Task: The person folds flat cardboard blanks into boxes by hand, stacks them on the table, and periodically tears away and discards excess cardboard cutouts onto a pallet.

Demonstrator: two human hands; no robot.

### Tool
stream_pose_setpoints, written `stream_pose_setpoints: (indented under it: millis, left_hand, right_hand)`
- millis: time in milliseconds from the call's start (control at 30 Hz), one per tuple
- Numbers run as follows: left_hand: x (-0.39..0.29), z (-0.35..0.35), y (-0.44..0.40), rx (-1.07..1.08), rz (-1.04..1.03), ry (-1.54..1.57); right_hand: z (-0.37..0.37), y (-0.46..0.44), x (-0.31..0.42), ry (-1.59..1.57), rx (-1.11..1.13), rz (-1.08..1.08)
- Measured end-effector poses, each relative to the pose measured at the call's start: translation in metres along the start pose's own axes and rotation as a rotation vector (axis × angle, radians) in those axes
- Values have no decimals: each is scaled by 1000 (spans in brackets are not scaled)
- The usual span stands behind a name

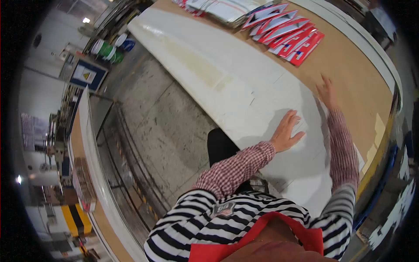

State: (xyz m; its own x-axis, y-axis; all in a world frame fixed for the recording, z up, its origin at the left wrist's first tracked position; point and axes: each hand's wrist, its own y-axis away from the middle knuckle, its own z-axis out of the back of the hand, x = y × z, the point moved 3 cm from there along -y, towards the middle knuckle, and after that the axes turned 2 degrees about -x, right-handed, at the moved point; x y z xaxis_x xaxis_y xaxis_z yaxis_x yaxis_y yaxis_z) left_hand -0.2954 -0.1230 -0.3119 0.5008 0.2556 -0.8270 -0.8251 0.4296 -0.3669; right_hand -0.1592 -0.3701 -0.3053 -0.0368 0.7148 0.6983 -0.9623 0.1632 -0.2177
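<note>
My left hand [287,134] is over the white tabletop [244,87], fingers spread and nothing in them. Its shadow falls on the white surface beside it; whether the palm touches is hard to tell. Further right, my right hand [326,92] is held above the brown board [358,83], near where it borders the white surface. Its fingers are apart and it holds nothing. Beyond my right hand lies a fanned row of red, white and blue printed pieces [286,37], overlapping each other on the brown board.
At the far end sits a stack of white printed sheets [227,9]. Left of the table is a concrete floor [161,105], with another long table [104,214] across it. Green and white buckets [107,51] and a blue cabinet with a warning sign [88,74] stand farther off.
</note>
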Motion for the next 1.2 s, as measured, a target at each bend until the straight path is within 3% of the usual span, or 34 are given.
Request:
stream_pose_setpoints:
  millis: [33, 133, 200, 333, 500, 633, 733, 867, 967, 1033, 1200]
  left_hand:
    - [2, -1, 1, -4, 3, -17]
    - [7, -7, 1, -5, -28, -54]
    - [9, -11, 5, -1, -51, -78]
    - [8, -16, 7, 33, -92, -184]
    - [18, -22, 2, 44, -128, -231]
    - [14, -17, -3, 172, -147, -191]
    - [-31, -3, -4, 169, -417, -315]
    - [-62, 6, 17, 456, -307, -169]
    - [-67, 11, 35, 602, -319, -193]
    - [-77, 14, 38, 662, -364, -232]
    - [-130, 18, 20, 424, -549, -81]
  right_hand:
    - [19, 62, 5, 45, -20, 279]
    - [75, 237, 46, 466, 270, 379]
    - [108, 323, 63, 532, 495, 212]
    - [128, 424, 79, 566, 620, 62]
    - [139, 455, 88, 581, 619, 48]
    - [149, 464, 80, 415, 635, 42]
    - [159, 462, 71, 271, 661, 34]
    - [168, 455, 78, 238, 732, -135]
    - [171, 452, 93, 335, 699, 22]
    - [163, 450, 96, 342, 617, -44]
    - [161, 466, 99, 547, 293, -34]
